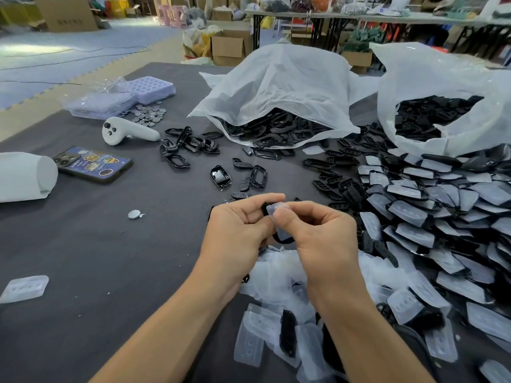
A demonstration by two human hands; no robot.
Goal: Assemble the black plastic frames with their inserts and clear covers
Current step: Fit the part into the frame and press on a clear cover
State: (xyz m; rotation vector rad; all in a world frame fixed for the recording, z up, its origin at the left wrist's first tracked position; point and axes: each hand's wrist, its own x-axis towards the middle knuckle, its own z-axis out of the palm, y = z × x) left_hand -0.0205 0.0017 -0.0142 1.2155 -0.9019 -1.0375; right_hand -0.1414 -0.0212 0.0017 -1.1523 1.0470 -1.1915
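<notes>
While one unit is being fitted, loose covers [265, 324]: unfitted heap under the wrists, nearest the body.
Left hand [237, 230]: fingers curled round a black frame [264, 208], gripping from the left.
Right hand [318, 230]: thumb and fingers pinch a clear cover [278, 210] onto that frame; seating not confirmed.
Frame position: between both hands, above the heap.
Done pile [442, 217]: many covered units, right.
Remaining: loose frames [190, 145], inserts [331, 186], two bags [276, 87] of parts beyond; judged far from finished.

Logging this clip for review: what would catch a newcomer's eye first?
At centre, the left hand holds a black frame while the right hand pinches a clear cover against it. A heap of covered frames spreads at right, before two white bags of black parts.
</notes>
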